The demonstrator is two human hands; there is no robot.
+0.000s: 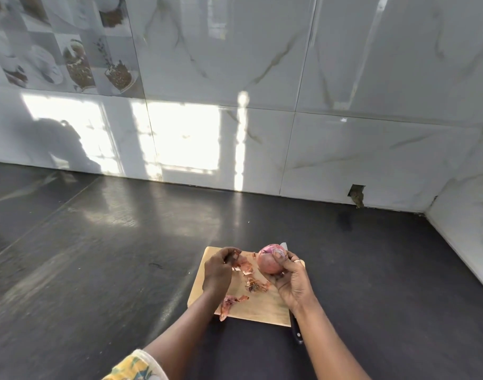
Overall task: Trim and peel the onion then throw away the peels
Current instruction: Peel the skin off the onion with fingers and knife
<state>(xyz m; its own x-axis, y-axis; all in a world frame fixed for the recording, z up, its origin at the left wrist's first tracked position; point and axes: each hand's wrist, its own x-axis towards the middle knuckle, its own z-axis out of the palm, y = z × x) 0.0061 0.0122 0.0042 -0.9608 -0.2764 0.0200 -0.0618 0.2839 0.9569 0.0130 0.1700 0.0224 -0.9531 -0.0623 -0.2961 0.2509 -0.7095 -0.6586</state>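
peeling a red onion over a cutting board, outer skin mostly off

a person's right hand [289, 281] grips a round pinkish-red onion [269, 260], fingers curled beneath it and thumb across its top, holding it just above the far right corner of a pale wooden cutting board [262, 308]. the left hand [218, 270], fingers curled, appears to pinch a thin papery scrap of peel [236, 257] just beside the onion. more dry reddish peels [230, 303] and a dark wispy root tuft [255, 286] lie scattered on the board. a black-handled knife [296, 330] lies along the board's right edge, partly hidden by the right forearm. the board rests on a dark glossy surface [125, 256].

the step in hand looks like peeling. purplish streaked patches remain near the thumb, so the next move likely calls for turning the onion and stripping those, then gathering the peels.

the onion is nearly round, so its long axis is hard to tell; the streaked end faces up and away from the person.
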